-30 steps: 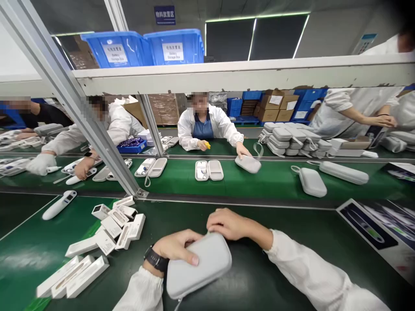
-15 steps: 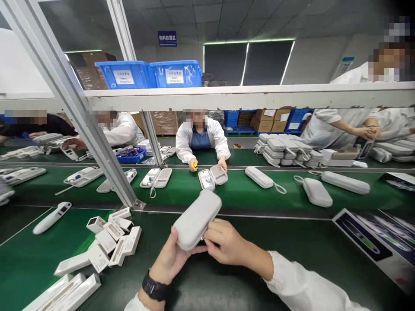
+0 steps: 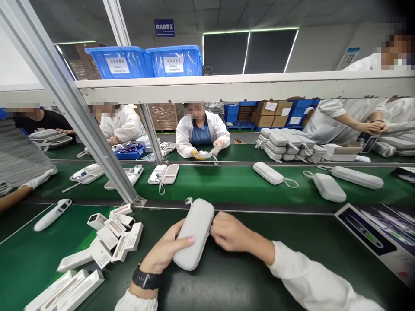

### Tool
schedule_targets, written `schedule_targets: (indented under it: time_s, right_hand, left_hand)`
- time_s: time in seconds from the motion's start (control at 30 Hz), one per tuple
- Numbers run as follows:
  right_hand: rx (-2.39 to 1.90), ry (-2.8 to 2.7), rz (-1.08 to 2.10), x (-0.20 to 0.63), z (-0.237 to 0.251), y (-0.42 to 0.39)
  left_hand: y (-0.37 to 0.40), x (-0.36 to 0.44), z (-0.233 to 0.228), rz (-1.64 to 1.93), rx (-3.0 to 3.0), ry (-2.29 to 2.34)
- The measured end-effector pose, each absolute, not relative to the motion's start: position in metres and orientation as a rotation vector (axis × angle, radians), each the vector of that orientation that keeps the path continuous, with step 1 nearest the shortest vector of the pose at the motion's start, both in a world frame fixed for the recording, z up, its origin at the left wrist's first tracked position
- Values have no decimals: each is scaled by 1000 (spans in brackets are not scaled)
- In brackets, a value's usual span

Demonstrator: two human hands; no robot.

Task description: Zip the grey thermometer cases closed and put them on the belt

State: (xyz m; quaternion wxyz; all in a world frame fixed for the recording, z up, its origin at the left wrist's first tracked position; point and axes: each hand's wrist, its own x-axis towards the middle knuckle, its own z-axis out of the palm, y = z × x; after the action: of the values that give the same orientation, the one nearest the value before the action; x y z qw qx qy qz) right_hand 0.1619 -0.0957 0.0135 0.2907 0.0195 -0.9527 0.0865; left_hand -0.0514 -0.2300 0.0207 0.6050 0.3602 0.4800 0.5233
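grey case [image 3: 195,233] lowered from raised tilt, now near mat; left hand [image 3: 165,250] clasps near end; right hand [image 3: 228,231] fingers pinch its right edge

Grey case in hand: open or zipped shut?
Shut. The grey case shows both halves together, no gap, held by the left hand, right hand at its edge.

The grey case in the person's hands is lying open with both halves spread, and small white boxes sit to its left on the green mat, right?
Not quite. The head view shows the grey case zipped shut, held between the left hand and right hand. The small white boxes do sit to its left on the green mat.
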Motion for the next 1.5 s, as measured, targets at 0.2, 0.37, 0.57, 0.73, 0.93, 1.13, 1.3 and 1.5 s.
schedule_targets:
  time_s: [0.2,0.37,0.57,0.73,0.93,1.13,1.3,1.5]
  right_hand:
    - [-148,-2468,318,174,22,-55]
    - [-232,-2381,149,175,29,-67]
    - [-293,-2397,261,175,30,-46]
    - [-68,-2503,941,175,40,-54]
    - [278,-2472,2003,176,37,-80]
    - [-396,-1609,2355,168,-10,-62]
    - [-1008,-1800,1632,146,-31,-40]
    - [-1414,-1810,909,165,-17,43]
  left_hand:
    - [-227,-47,12,1211,822,983]
    - [-223,-30,5,1368,719,944]
    - [-223,-31,7,1163,830,911]
    - [-228,-37,15,828,1023,812]
    - [-231,-43,20,408,1107,681]
    - [-214,-22,-13,1307,954,1115]
    - [-206,-14,-33,1230,988,1189]
    - [-214,-18,-18,1083,1099,1323]
